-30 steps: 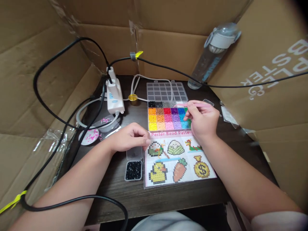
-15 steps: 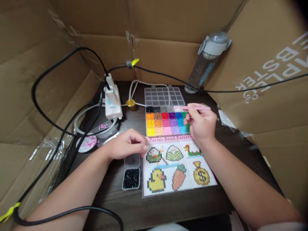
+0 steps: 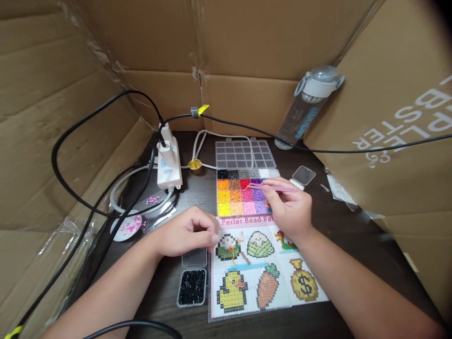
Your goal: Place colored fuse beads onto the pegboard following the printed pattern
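My right hand point(image 3: 291, 207) holds pink tweezers point(image 3: 278, 188), their tips over the red compartment of the sorted bead box point(image 3: 235, 196). Its fingers cover part of the box's right side. My left hand point(image 3: 194, 230) rests with curled fingers at the left edge of the pattern sheet point(image 3: 250, 294); whether anything is between the fingertips is too small to tell. The sheet lies under a clear pegboard and shows a duck, a carrot, a money bag and other pictures. Beside it, a small open case point(image 3: 192, 288) holds black beads.
Behind the box lies its clear lid point(image 3: 245, 154). A white power strip point(image 3: 168, 165) with black cables stands at the left, near a round dish point(image 3: 126, 227) with pink beads. A bottle point(image 3: 307, 108) leans against the cardboard wall point(image 3: 247, 99). A small clear case point(image 3: 303, 175) is at the right.
My right hand has moved the tweezers from the white and grey row down and left to the red beads. The small clear case has come into sight. The whole view has shifted slightly.
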A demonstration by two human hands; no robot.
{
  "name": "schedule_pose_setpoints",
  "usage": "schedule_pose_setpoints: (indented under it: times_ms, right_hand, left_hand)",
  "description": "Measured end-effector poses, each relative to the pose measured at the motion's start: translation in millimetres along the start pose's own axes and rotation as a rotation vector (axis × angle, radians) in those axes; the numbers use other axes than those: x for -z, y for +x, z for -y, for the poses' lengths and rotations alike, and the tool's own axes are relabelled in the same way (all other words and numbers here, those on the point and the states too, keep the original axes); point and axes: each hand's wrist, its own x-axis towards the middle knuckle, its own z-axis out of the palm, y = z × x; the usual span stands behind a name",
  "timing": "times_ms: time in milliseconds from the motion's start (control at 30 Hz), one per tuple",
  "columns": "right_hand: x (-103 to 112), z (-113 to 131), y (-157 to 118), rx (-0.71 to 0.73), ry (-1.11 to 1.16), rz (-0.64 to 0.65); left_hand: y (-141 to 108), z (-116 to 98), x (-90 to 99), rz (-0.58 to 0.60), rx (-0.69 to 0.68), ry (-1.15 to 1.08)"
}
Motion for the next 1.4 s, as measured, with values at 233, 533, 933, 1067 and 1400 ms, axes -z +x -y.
schedule_pose_setpoints:
  times_ms: [233,533,933,1067,1400]
  right_hand:
    - [2.8,-1.7,6.9,-0.095,0.078,-0.056]
    - [4.5,-9.2,12.1,-0.160,0.169,-0.128]
    - [3.9,-7.2,11.6,-0.138,0.230,-0.139]
    - [3.1,-9.0,11.1,-0.120,0.224,-0.124]
    - [1.1,-12.7,10.9,-0.090,0.257,-0.110]
  left_hand:
    - [1.0,-2.0,1.5,0.009,-0.013,0.017]
    - [2.0,-3.9,2.0,0.028,-0.012,0.034]
    - [2.5,-4.1,1.7,0.027,0.016,0.045]
    - [2.6,-3.7,1.6,0.013,0.011,0.041]
    - [2.8,-1.1,1.4,0.022,0.006,0.045]
